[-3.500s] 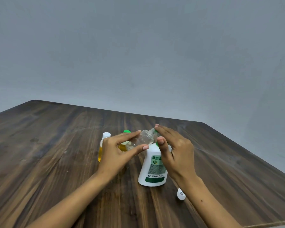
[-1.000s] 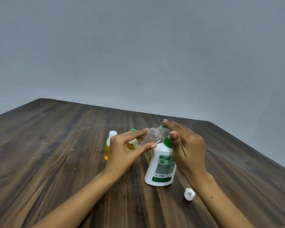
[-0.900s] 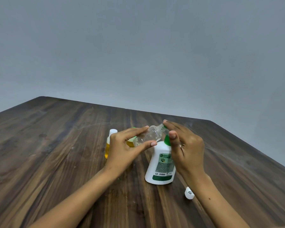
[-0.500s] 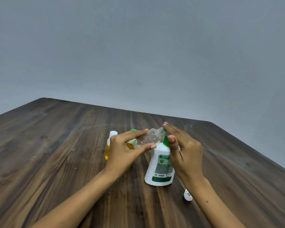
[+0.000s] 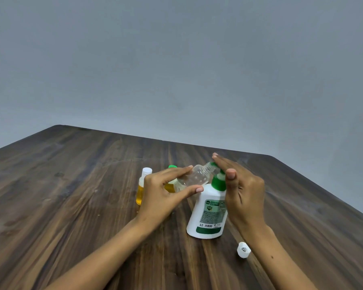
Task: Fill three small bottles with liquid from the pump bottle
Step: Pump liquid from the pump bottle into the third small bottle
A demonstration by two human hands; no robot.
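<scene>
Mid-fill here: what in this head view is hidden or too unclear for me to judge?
- Pump nozzle tip and the clear bottle mouth: head view, covered by the right hand.
- Liquid level in the clear bottle: left hand covers its base.
- Green-capped bottle: mostly behind the left hand.
- Pump bottle label: too small to read.
- White cap: part behind the right wrist.

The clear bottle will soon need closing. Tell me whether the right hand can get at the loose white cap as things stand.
Probably yes. The white cap lies on bare table beside the right forearm, nothing covering it; the right hand rests on the pump bottle, holding nothing.
</scene>
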